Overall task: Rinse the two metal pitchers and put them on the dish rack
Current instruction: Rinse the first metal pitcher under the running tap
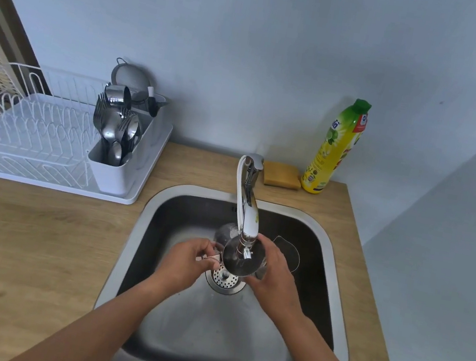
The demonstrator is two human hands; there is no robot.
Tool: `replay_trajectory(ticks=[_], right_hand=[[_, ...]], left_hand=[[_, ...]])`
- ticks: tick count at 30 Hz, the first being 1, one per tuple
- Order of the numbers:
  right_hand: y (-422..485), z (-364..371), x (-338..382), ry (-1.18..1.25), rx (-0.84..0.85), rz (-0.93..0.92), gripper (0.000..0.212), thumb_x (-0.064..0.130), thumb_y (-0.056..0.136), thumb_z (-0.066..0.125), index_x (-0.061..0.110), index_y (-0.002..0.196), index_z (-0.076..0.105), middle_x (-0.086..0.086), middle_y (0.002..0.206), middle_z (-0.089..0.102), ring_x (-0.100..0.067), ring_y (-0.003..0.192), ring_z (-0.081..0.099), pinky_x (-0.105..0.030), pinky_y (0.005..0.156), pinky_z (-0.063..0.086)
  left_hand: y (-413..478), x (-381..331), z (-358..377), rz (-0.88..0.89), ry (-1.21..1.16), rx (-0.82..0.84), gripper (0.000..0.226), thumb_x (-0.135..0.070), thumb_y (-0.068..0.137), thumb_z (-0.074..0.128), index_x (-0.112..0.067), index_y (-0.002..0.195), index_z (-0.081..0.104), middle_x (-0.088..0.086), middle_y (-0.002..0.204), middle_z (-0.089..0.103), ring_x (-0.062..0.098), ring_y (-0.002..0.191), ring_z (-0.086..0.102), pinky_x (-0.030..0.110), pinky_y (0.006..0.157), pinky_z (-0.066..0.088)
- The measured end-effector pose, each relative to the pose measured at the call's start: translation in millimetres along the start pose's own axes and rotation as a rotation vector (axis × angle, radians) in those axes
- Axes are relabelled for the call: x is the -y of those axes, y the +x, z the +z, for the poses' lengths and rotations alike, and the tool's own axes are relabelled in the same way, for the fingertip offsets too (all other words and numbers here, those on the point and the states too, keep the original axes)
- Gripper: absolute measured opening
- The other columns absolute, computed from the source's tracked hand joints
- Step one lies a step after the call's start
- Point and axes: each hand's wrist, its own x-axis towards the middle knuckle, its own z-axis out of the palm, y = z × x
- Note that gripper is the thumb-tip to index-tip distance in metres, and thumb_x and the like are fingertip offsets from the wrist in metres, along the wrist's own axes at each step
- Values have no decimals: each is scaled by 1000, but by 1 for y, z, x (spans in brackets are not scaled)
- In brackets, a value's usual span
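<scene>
Gripping pitcher (232,264) between left fingers (207,247), right fingers (270,248).

Shiny silver pitcher (232,265) gleaming, white wire dish rack (120,198) sitting on pale wood-grain tabletop (16,237), yellow bottle (329,154) wearing green cap (362,105), mustard-brown sponge (281,175), grey steel sink (205,332), pale blue-grey wall (251,56).

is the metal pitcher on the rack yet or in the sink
In the steel sink: left hand and right hand hold the round metal pitcher under the chrome faucet.
</scene>
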Motion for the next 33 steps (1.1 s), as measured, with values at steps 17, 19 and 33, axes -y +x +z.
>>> replay_trajectory(ticks=[17, 19, 33], right_hand=[[-2, 39, 8, 473, 290, 293, 77, 35, 53, 94, 23, 119, 56, 6, 113, 70, -10, 108, 65, -26, 92, 52], [-5, 36, 7, 508, 312, 303, 68, 26, 61, 92, 19, 118, 56, 4, 111, 71, -6, 101, 68, -16, 82, 52], [-20, -10, 13, 269, 279, 293, 65, 51, 68, 82, 36, 118, 43, 23, 106, 55, -4, 102, 55, -22, 86, 47]], left_hand=[[-15, -22, -44, 20, 595, -71, 15, -46, 94, 52, -37, 103, 61, -8, 95, 72, 15, 82, 66, 33, 73, 55], [-13, -16, -45, -16, 568, -51, 14, -46, 95, 49, -37, 100, 59, -8, 91, 72, 14, 79, 66, 33, 72, 54], [-20, 4, -11, -369, -281, 362, 22, -33, 102, 48, -12, 100, 56, 18, 103, 72, 29, 78, 72, 35, 61, 60]])
